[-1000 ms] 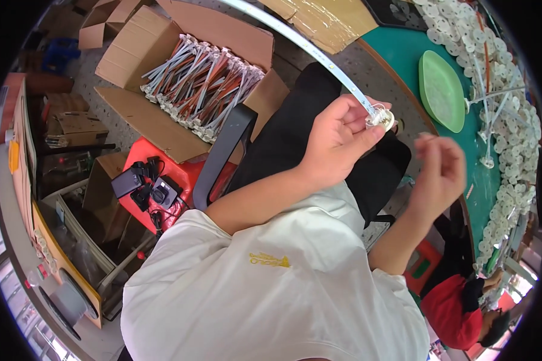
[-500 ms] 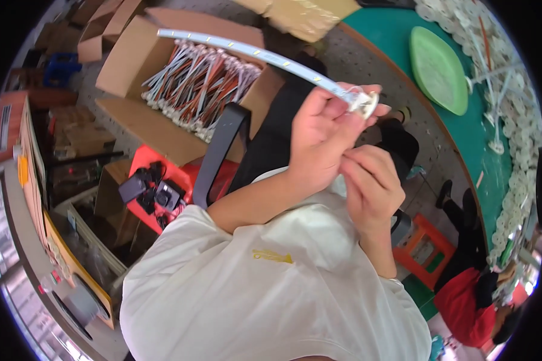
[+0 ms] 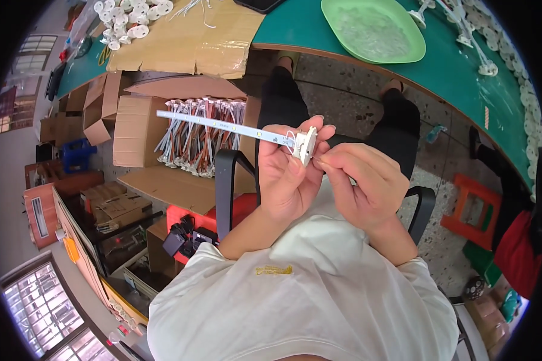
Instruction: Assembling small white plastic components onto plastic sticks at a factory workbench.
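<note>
My left hand (image 3: 283,186) is closed around a white plastic end cap (image 3: 307,145), held up in front of my lap. From the cap a pale LED light strip (image 3: 223,125) sticks out to the left, with thin white wires looping at the joint. My right hand (image 3: 367,180) pinches with thumb and forefinger close to the cap's right side. A tiny thin thing, perhaps a pin or wire end, shows at those fingertips, too small to name.
A cardboard box (image 3: 135,129) full of similar strips stands at the left. A green table (image 3: 464,78) runs along the far side, bearing a light green tray (image 3: 412,45) and white caps (image 3: 132,18). A red stool (image 3: 473,207) stands right, near another person's red garment (image 3: 518,259).
The whole view has turned, bringing the table across the top. My right fingertips have come up beside the cap, and the cap's face is turned to the right.
</note>
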Action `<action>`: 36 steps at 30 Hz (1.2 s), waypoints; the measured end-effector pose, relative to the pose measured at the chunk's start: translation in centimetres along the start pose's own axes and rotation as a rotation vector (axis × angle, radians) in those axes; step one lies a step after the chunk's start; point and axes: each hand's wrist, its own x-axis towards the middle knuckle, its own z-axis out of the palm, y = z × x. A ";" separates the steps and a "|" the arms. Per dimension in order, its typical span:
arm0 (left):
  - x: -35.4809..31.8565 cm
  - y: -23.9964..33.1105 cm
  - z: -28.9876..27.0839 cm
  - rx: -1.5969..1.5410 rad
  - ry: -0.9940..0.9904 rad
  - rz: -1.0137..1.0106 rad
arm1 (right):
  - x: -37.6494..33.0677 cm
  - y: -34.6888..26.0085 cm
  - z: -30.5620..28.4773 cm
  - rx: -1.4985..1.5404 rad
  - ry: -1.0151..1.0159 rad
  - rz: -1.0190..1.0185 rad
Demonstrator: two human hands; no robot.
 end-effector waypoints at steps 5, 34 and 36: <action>-0.5 -0.1 0.1 -0.020 0.057 -0.017 | -0.3 -0.2 0.5 -0.006 0.026 -0.034; -1.1 -1.1 0.7 0.127 0.164 0.022 | -1.8 0.3 0.4 0.107 0.065 0.171; -1.0 -0.9 0.7 0.106 0.137 0.023 | -2.0 0.5 0.6 0.154 0.070 0.196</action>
